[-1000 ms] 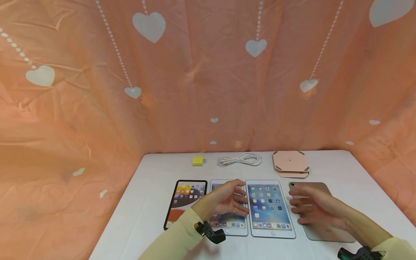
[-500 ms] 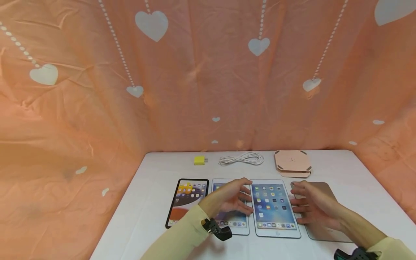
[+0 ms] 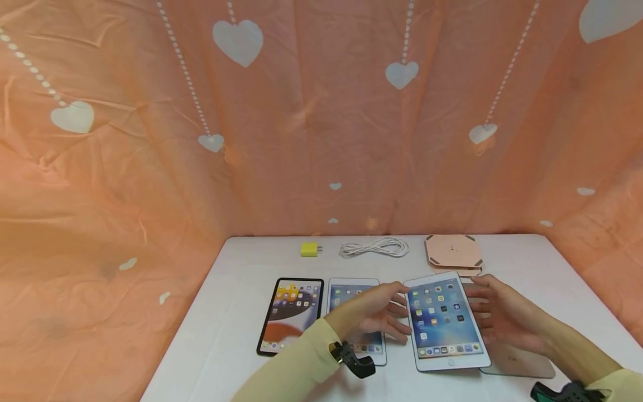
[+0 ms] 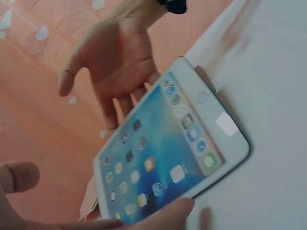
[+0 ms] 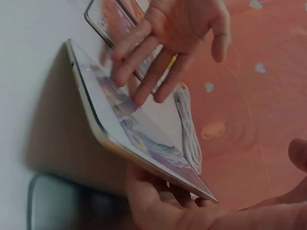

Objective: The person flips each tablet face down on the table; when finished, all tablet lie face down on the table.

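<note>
A white-framed tablet [image 3: 444, 318] with a lit home screen is tilted, its right side raised off the table. In the right wrist view, fingertips [image 5: 144, 191] of my right hand [image 3: 512, 315] reach beneath its edge, the thumb standing free. My left hand [image 3: 377, 312] touches the left edge with its fingers, palm facing right, thumb apart from the tablet in the left wrist view. Under the right hand lies a grey-backed tablet [image 3: 519, 363], face down and partly covered. A second white tablet [image 3: 346, 290] lies flat beneath the left hand.
A black-framed tablet [image 3: 291, 315] lies at the left of the row. Along the back are a yellow charger plug [image 3: 309, 249], a coiled white cable [image 3: 377, 247] and a folded pink stand [image 3: 454, 251]. An orange heart-patterned curtain [image 3: 301, 139] encloses the white table [image 3: 216, 318].
The white-framed tablet has slid right and tilted up, now overlapping the grey-backed one. Both hands have moved right with it; the right fingers have gone under its edge.
</note>
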A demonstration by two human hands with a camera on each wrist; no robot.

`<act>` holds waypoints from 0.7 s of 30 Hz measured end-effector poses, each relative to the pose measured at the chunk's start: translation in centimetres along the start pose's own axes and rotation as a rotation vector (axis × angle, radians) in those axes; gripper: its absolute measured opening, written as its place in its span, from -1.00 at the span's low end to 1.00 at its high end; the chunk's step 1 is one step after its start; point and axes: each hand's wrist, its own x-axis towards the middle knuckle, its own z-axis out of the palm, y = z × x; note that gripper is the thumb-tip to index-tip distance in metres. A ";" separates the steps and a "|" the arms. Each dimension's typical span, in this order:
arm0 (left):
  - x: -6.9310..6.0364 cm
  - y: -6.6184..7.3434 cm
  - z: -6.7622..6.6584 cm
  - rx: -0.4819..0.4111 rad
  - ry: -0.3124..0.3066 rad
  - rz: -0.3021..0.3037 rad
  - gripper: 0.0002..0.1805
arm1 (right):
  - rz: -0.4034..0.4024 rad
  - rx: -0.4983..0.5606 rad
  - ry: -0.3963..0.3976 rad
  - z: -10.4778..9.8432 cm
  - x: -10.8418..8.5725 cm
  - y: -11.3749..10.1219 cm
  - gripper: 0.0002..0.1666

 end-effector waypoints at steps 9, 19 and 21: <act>0.9 -0.3 2.4 0.027 -0.130 -0.005 -0.36 | 0.004 -0.105 -0.027 -2.2 -1.8 -0.6 0.17; -0.2 3.0 5.9 -0.071 -0.243 0.138 -0.32 | -0.041 -0.130 -0.045 -0.2 -2.7 -2.0 0.11; -0.6 3.4 6.3 -0.069 -0.263 0.146 -0.31 | -0.060 -0.144 -0.034 0.7 -2.7 -2.2 0.09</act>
